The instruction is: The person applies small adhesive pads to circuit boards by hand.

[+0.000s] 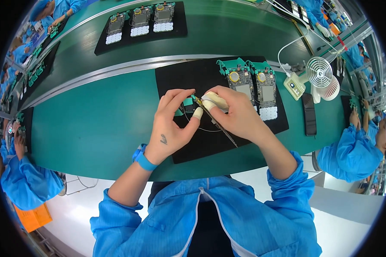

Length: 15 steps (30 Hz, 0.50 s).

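Observation:
Above a black mat (191, 152), a circuit board (225, 132) is held tilted and nearly edge-on, with green parts at its far end. My right hand (238, 112) grips it from the right, wearing pale finger cots on the thumb and a finger. On the other side, my left hand (169, 122) closes its fingertips at the green far end, its thumb also in a cot. A thin pale wire (208, 130) curves beneath the board. Two similar boards, a nearer-left one (243, 89) and a right one (267, 94), lie on the mat beyond my right hand.
A small fan (318, 73) and a black phone-like device (309, 113) sit at the right on the green table (94, 124). Past a metal rail (111, 70), several boards rest on another black mat (148, 37). Co-workers in blue sit on both sides.

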### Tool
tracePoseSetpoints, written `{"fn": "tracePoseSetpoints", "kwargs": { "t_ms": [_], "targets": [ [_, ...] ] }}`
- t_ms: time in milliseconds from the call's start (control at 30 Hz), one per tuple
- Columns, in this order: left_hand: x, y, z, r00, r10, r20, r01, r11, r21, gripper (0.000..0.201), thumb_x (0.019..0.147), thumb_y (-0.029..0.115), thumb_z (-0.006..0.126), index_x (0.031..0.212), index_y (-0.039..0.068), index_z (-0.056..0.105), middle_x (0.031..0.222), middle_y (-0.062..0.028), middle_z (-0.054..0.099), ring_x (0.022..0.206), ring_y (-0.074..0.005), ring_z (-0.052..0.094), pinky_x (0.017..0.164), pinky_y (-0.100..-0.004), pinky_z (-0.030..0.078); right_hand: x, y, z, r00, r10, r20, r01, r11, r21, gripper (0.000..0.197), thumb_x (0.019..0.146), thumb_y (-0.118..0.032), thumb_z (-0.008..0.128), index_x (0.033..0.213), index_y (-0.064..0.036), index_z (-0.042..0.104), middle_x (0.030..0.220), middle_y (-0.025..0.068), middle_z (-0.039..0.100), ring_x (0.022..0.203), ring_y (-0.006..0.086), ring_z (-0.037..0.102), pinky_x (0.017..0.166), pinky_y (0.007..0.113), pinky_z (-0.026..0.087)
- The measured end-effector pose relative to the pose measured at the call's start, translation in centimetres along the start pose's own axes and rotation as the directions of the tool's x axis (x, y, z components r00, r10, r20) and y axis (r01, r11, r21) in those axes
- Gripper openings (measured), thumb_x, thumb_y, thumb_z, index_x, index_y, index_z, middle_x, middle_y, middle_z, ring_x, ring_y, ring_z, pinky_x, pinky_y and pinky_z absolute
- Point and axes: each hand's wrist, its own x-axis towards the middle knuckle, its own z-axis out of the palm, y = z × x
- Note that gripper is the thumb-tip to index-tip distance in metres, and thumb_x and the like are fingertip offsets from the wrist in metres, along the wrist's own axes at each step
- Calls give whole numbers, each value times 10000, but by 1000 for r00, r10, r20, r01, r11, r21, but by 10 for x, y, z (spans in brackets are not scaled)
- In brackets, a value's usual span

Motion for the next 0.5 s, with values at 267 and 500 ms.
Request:
{"fn": "tracePoseSetpoints", "kwargs": {
  "t_ms": [267, 500],
  "targets": [
    [1, -1, 2, 999, -3, -48, 4, 1000, 7, 324, 733, -5, 598, 1056, 12, 616, 994, -106, 591, 909, -215, 582, 817, -277, 450, 15, 17, -3, 977, -190, 97, 191, 982, -1, 169, 817, -53, 580, 979, -16, 548, 886, 91, 548, 795, 232, 579, 663, 305, 469],
    [4, -3, 13, 992, 11, -126, -5, 999, 46, 289, 724, 10, 613, 1013, 13, 632, 948, -97, 593, 857, -229, 554, 762, -298, 451, 13, 26, 6, 982, -187, 2, 187, 982, -3, 151, 810, -24, 569, 958, -8, 548, 884, 98, 559, 789, 244, 582, 670, 303, 466]
  ]
}}
